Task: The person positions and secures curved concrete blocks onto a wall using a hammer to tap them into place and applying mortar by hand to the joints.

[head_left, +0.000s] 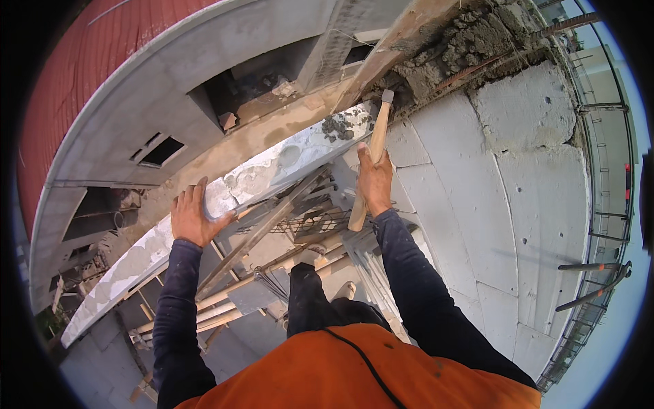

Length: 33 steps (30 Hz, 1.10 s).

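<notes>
My right hand point(373, 178) is wrapped round the wooden handle of a hammer point(381, 126). Its small metal head points away from me, close to the far end of a narrow, whitish wall top point(272, 165). On the wall's left stretch rests my left hand point(197, 215), fingers apart and holding nothing. The wall's upper face is chipped and patchy. Grey mortar lumps point(338, 127) lie on it near the hammer head.
Rough mortar point(463, 51) with rusty rebar point(477, 67) fills the far right corner. Light block panels point(524, 198) stand at right, beside two dark bars point(589, 266). A wooden beam point(262, 235) and several poles lie below me. Across the gap stands a red-roofed building point(102, 61).
</notes>
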Available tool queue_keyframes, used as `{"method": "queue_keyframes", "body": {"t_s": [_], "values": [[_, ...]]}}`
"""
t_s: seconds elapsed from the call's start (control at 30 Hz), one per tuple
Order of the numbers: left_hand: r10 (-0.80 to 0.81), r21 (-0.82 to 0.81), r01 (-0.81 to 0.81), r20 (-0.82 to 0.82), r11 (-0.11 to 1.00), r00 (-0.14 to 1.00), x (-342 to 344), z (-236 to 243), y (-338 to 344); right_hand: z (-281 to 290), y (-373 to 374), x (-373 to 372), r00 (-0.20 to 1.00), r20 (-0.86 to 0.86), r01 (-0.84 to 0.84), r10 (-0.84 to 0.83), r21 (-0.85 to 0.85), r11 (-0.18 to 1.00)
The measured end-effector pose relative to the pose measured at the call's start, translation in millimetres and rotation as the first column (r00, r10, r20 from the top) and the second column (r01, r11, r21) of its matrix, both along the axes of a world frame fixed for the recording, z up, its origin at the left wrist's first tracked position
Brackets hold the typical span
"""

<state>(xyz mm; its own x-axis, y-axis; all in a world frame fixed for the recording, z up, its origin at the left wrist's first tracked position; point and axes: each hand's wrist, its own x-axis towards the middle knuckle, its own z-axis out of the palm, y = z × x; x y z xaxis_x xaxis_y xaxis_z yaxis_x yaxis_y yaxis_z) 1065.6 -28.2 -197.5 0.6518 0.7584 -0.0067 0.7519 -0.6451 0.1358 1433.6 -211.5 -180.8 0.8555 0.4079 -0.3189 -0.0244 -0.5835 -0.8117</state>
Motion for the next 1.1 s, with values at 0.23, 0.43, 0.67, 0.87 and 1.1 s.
{"method": "queue_keyframes", "body": {"t_s": [0.23,0.43,0.67,0.87,1.1], "values": [[0.017,0.004,-0.016,-0.031,1.0,0.999,-8,2,1,33,-17,-33,0.967,0.213,-0.134,0.138,-0.036,0.99],[0.045,-0.045,-0.046,-0.016,0.998,0.999,-6,1,1,59,-45,-18,0.891,0.43,-0.174,0.147,0.024,0.984],[0.051,-0.05,-0.053,-0.037,0.997,0.998,-6,0,-2,62,-23,-17,0.962,0.271,-0.1,0.03,0.251,0.963],[0.038,-0.004,-0.038,-0.03,0.999,0.999,-9,-3,0,65,-14,-1,0.974,0.225,-0.04,-0.033,0.312,0.949],[0.06,-0.103,-0.061,-0.015,0.993,0.998,-2,5,0,61,-20,-6,0.874,0.483,-0.132,-0.054,0.343,0.93]]}}
